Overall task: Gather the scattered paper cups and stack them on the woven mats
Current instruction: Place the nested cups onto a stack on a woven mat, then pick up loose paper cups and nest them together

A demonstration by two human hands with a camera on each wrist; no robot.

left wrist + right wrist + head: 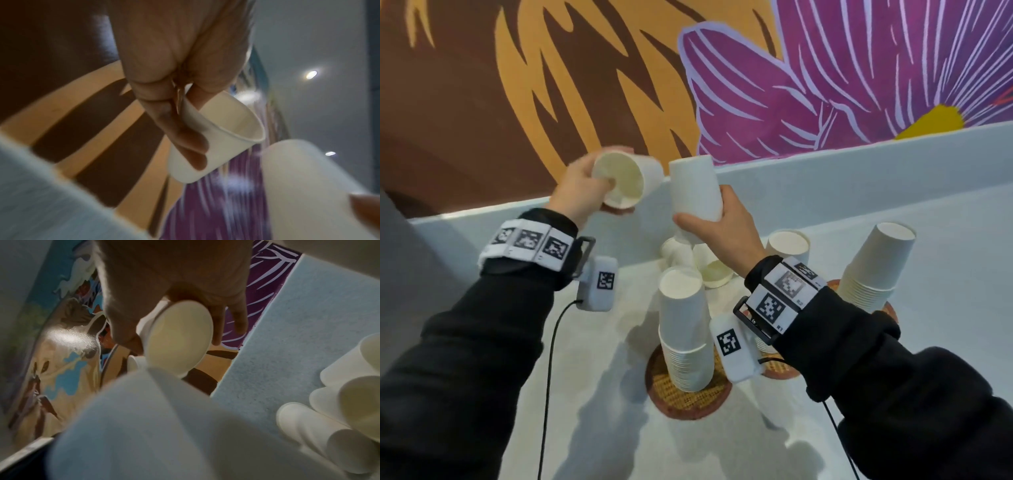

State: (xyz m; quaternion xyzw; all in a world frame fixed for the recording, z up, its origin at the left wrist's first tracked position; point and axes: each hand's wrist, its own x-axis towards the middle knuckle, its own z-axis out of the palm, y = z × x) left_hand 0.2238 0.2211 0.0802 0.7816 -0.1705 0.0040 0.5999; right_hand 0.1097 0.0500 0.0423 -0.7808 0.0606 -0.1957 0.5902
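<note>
Smooth white tapered paper cup [625, 185] pinched at rim in left hand [582, 192] – held beside cup stack [695, 192] gripped by right hand [722, 222] (raised above desk [945, 212] back edge); round woven mat [688, 394] below.

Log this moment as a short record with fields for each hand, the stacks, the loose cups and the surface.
left hand: holds one paper cup, mouth toward the camera
right hand: grips upturned cups, raised
near stack: upside down on a woven mat
right stack: upside down on another mat
loose cups: lying behind the near stack
surface: pale table
</note>
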